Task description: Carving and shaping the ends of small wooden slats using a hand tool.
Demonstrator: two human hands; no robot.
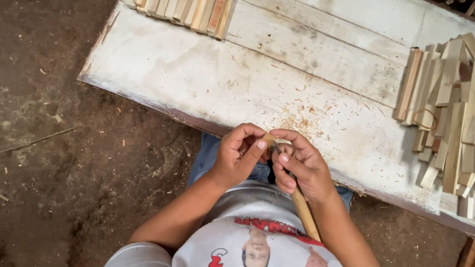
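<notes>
Stick (304, 211) held in right hand (301, 166), running from chest up to fingertips. Left hand (239, 154) curled, pinching the stick's tip. Both hands at bench (197, 72) edge, over shavings (298, 123).

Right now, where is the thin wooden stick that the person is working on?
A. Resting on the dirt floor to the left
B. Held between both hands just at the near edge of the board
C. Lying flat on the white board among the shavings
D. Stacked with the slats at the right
B: the wooden stick runs up through the right hand to the left hand, both pinching its tip near the board edge.
</notes>
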